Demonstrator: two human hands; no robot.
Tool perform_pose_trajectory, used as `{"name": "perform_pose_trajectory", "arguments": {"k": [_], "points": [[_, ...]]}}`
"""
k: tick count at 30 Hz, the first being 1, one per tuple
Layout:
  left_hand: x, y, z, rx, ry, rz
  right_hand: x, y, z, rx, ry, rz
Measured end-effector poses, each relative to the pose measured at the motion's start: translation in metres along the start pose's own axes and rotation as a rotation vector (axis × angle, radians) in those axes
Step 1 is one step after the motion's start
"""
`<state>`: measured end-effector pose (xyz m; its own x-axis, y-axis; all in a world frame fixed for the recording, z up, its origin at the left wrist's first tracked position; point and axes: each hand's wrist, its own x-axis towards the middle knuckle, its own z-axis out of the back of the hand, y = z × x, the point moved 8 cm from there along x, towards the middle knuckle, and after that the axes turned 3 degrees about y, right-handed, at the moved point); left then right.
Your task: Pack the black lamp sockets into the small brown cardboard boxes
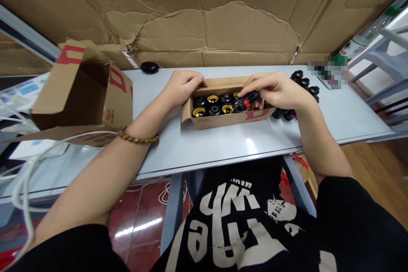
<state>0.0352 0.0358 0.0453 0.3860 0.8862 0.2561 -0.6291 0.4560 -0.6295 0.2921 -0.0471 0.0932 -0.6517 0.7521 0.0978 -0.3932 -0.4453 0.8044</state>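
Note:
A long, narrow cardboard box sits on the table, holding several round black parts, some with yellow inner rings. My left hand is closed at the box's back left corner, thumb and fingers on the rim. In my right hand is a black cylindrical part with a red tab, held tilted over the right half of the box. Its exact kind does not show. My right hand hides part of the box's right end.
More black parts stand to the right of the box. An open, larger cardboard box and white cables lie at left. At the back are a round black object and a tall cardboard wall. A plastic bottle is far right.

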Motion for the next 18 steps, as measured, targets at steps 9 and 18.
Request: {"name": "perform_pose_trajectory", "arguments": {"k": [9,18], "points": [[-0.001,0.0,0.0,0.008,-0.003,0.0,0.002,-0.001,-0.008,0.09,0.074,-0.063],[-0.001,0.001,0.0,0.015,0.008,0.01,-0.003,-0.014,-0.013,0.059,0.164,-0.128]]}}
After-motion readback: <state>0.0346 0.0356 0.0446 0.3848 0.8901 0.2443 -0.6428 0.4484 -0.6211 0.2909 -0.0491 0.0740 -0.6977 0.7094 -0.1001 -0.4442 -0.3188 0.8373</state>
